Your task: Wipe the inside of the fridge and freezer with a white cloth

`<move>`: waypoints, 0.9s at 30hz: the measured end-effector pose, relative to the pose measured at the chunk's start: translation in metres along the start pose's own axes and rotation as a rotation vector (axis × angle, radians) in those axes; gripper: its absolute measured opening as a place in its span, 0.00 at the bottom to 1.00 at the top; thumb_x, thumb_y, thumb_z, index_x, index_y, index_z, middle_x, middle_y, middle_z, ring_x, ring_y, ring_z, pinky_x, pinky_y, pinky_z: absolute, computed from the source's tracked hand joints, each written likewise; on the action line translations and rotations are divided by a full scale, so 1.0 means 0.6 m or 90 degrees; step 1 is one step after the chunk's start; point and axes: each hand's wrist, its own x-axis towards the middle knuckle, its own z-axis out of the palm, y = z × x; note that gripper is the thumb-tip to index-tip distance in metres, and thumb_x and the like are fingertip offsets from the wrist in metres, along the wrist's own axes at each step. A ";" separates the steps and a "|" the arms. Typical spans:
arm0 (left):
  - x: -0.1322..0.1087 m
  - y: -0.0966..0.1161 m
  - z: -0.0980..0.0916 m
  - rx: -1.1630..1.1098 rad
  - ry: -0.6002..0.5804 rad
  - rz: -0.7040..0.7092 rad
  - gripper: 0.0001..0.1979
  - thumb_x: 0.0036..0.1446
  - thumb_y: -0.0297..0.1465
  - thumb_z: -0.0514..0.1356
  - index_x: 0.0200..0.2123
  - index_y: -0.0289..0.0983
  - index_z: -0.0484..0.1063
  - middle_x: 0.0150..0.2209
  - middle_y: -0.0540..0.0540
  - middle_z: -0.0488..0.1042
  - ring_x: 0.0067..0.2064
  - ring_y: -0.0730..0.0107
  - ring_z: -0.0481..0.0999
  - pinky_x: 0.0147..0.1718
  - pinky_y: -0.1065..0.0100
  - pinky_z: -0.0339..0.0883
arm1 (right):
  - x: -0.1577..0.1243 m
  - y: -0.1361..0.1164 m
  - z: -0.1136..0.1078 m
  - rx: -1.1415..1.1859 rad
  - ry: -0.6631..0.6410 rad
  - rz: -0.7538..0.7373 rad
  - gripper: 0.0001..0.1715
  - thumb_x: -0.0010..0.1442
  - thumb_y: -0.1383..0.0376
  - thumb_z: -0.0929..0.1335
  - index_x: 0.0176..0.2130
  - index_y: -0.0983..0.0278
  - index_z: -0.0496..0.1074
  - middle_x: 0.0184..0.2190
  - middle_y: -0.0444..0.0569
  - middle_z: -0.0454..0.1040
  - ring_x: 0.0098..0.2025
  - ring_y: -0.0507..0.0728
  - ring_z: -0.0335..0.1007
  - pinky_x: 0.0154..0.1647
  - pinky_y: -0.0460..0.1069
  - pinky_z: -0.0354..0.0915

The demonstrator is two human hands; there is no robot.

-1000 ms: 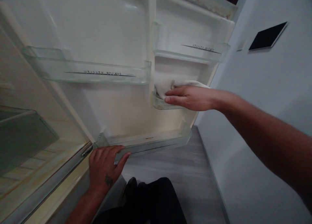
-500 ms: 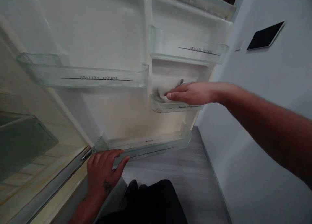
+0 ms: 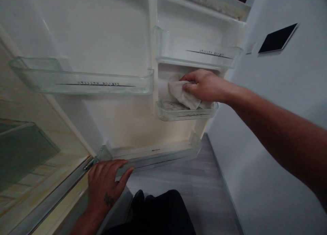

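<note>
White cloth: White cloth [image 3: 182,93] was bunched up against the fridge door liner [image 3: 102,41], sitting right above the small door bin [image 3: 186,113] and under the upper right pocket [image 3: 199,54]. Its lower fold hung down to the bin's rim, looked like it was touching.

Right hand: right hand [image 3: 206,87] was on top of the cloth, with the arm coming in from the right. Fingers [image 3: 189,79] were curled and pressed together, squashing the cloth into the liner.

Left hand: left hand [image 3: 103,190], with a small tattoo [image 3: 109,200] on the back, lay across the front lip of the bottom door bin [image 3: 158,156]. Fingers [image 3: 108,167] were spread, thumb out to the side. Can't tell if they were actually gripping or just resting there.

Other pockets: a long clear pocket [image 3: 81,83] sat on the left side of the door, with a printed label on it.

Around it: a tinted glass shelf [image 3: 17,150] showed low on the left. Pale grey wall [image 3: 255,143] ran down the right with a black panel [image 3: 277,39] on it, above a grey floor [image 3: 176,177]. Dark clothing [image 3: 158,211] showed at the bottom.
</note>
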 end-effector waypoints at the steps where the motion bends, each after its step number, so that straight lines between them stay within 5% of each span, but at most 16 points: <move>1: 0.000 0.000 0.000 -0.004 0.002 0.002 0.18 0.66 0.48 0.60 0.45 0.40 0.76 0.38 0.39 0.83 0.43 0.45 0.79 0.48 0.49 0.66 | 0.001 -0.005 0.002 0.006 -0.018 -0.011 0.23 0.71 0.57 0.65 0.58 0.62 0.79 0.53 0.51 0.81 0.56 0.64 0.76 0.61 0.57 0.71; 6: -0.004 -0.004 0.001 -0.011 -0.012 -0.014 0.18 0.66 0.49 0.61 0.44 0.40 0.77 0.39 0.40 0.84 0.44 0.46 0.79 0.49 0.49 0.65 | -0.012 -0.023 0.024 0.114 -0.229 -0.152 0.29 0.75 0.46 0.60 0.59 0.56 0.79 0.61 0.45 0.77 0.63 0.60 0.72 0.69 0.53 0.65; 14: -0.001 -0.002 -0.002 -0.013 0.014 0.020 0.18 0.66 0.47 0.62 0.45 0.38 0.76 0.38 0.40 0.84 0.43 0.49 0.79 0.48 0.51 0.65 | -0.046 -0.048 0.059 -0.011 -0.055 -0.124 0.37 0.74 0.39 0.57 0.57 0.58 0.78 0.57 0.53 0.76 0.61 0.65 0.71 0.59 0.55 0.65; 20: -0.002 -0.001 -0.004 -0.013 0.009 0.014 0.17 0.66 0.47 0.62 0.45 0.39 0.76 0.39 0.41 0.83 0.44 0.49 0.78 0.49 0.51 0.64 | -0.039 -0.030 0.043 -0.037 -0.136 -0.040 0.45 0.67 0.30 0.57 0.60 0.55 0.77 0.59 0.52 0.77 0.61 0.68 0.72 0.56 0.56 0.67; 27: -0.002 -0.001 -0.006 -0.022 0.024 0.032 0.15 0.65 0.43 0.64 0.46 0.38 0.75 0.38 0.42 0.82 0.43 0.50 0.77 0.49 0.52 0.63 | -0.044 -0.025 0.076 -0.035 0.001 -0.039 0.40 0.70 0.35 0.56 0.49 0.60 0.80 0.47 0.54 0.81 0.48 0.63 0.76 0.46 0.53 0.66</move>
